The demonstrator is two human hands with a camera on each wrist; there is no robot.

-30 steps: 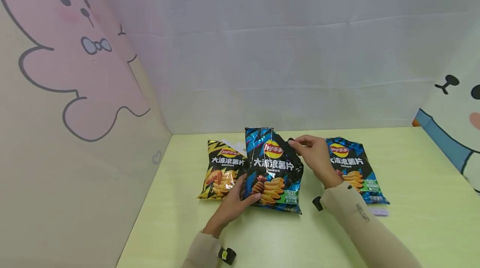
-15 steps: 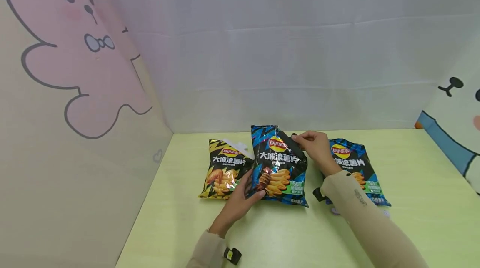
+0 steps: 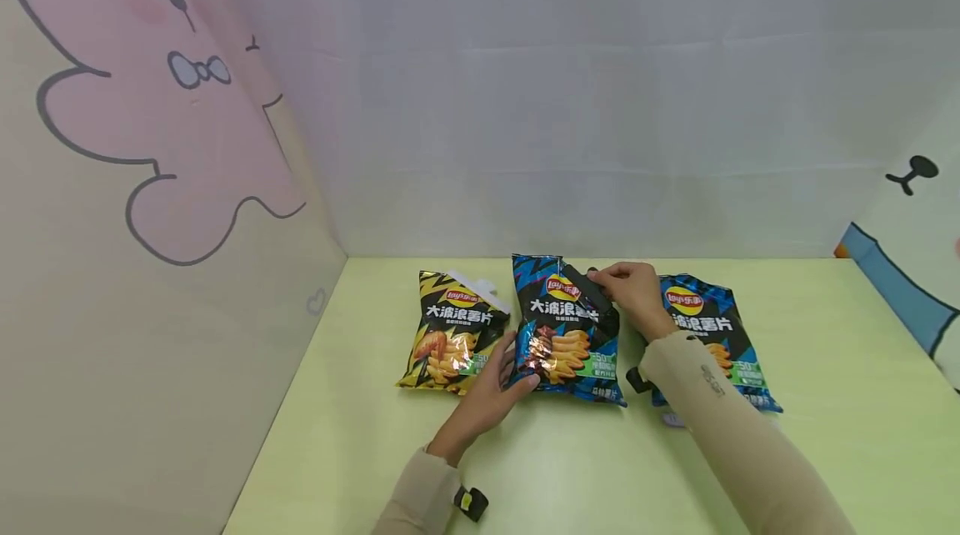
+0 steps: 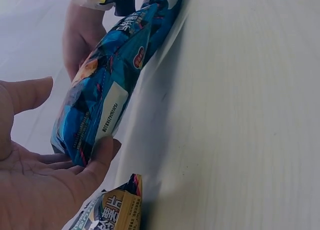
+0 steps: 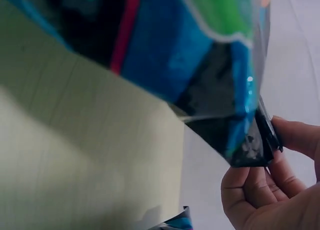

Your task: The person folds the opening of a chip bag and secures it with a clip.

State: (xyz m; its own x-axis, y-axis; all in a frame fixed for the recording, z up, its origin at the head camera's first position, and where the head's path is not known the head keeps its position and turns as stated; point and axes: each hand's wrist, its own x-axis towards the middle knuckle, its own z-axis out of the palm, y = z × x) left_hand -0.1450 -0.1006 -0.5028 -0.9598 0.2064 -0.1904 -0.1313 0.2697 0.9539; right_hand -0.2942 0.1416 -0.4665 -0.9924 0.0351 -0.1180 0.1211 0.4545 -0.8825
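Observation:
A blue and black chip bag [image 3: 566, 335] stands tilted in the middle of the head view. My left hand [image 3: 491, 389] holds its lower left edge, fingers behind and thumb in front. Across the bag's slanted top right corner lies a black bag clip [image 3: 587, 288]. My right hand [image 3: 633, 293] pinches the end of this clip between thumb and fingers. In the left wrist view the fingers [image 4: 102, 155] of the left hand touch the bag's back, while the thumb sits apart from its front. The right wrist view shows the right hand [image 5: 270, 190] at the clip and corner.
Left of the held bag lies a yellow chip bag [image 3: 450, 343] with a white clip [image 3: 480, 289] at its top corner. To the right, partly behind the right forearm, is another blue chip bag [image 3: 705, 327], with a small purple object [image 3: 673, 419] below it.
The held bag and both hands have shifted slightly right. The black clip now shows as a slanted bar over the bag's corner, with the right hand still gripping it.

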